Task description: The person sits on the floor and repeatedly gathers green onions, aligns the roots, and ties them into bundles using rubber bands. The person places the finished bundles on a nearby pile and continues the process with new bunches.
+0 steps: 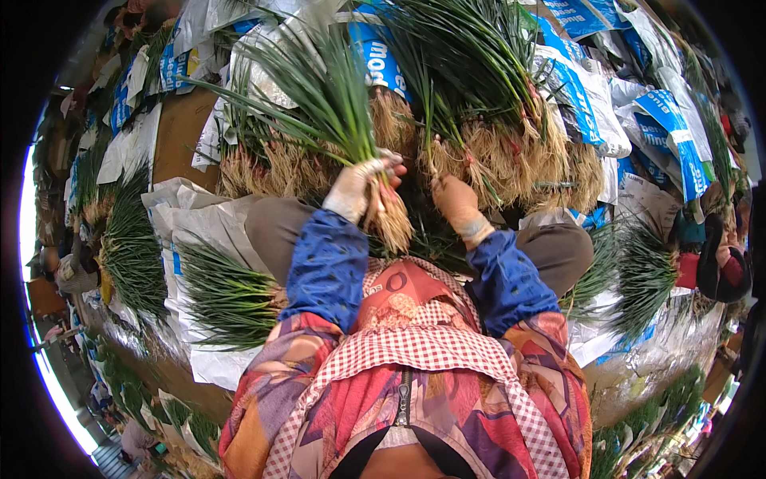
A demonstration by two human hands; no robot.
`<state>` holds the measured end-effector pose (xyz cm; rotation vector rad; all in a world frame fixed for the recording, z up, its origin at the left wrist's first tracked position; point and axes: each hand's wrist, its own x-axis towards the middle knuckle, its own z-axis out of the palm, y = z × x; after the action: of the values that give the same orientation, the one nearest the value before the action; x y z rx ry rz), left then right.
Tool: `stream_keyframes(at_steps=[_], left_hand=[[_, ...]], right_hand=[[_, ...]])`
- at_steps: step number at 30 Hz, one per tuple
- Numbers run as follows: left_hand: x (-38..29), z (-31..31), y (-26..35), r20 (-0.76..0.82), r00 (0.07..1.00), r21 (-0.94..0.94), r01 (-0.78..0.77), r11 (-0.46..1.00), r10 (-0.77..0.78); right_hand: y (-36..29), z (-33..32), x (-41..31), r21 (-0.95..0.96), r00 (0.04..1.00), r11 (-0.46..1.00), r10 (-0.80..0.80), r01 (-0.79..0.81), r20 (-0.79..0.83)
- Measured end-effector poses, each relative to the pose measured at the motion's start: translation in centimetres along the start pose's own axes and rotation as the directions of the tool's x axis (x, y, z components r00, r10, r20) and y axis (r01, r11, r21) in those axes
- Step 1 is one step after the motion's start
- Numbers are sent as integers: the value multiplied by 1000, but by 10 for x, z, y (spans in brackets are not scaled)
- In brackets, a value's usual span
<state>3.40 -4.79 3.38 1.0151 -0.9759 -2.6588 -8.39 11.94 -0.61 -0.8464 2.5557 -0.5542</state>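
Observation:
My left hand (pixel 361 184), in a pale glove, is closed round a bunch of long-leaved green plants (pixel 335 102), perhaps scallions, whose pale roots hang below the fist. To its right my right hand (pixel 458 200) pinches the root end of a thin plant (pixel 432 157) between thumb and fingers. Just beyond that hand lies a large heap of the same plants (pixel 508 138), with tangled tan roots towards me. Another row of rooted plants (pixel 269 161) lies behind my left hand. Loose green leaves rest between my knees, partly in shadow.
A bunch (pixel 230 293) lies on white sacking (pixel 203 233) by my left knee. More bunches (pixel 646 275) lie to the right, near a seated person (pixel 718 257). Blue and white printed sacks (pixel 676 138) cover much of the far side. Another person (pixel 72 269) is at the far left.

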Motion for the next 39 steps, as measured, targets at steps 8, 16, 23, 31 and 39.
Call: stream_keyframes(at_steps=[8,16,23,31,39], left_hand=[[9,-8,-62,168,979,-210,146,967,-111],[-1,-8,-49,142,981,-201,159,967,-132],[-16,-18,2,366,899,-526,-14,850,242],[8,25,-55,340,935,-416,52,908,102],[13,-5,-78,270,960,-370,173,913,-73]], right_hand=[[12,13,-11,833,921,420,21,-360,388],[-13,13,34,681,892,-653,17,-332,451],[44,-31,-6,-91,993,989,-119,118,-2],[12,-44,-27,-256,766,824,-566,506,-305],[8,19,14,867,860,130,-121,-481,495]])
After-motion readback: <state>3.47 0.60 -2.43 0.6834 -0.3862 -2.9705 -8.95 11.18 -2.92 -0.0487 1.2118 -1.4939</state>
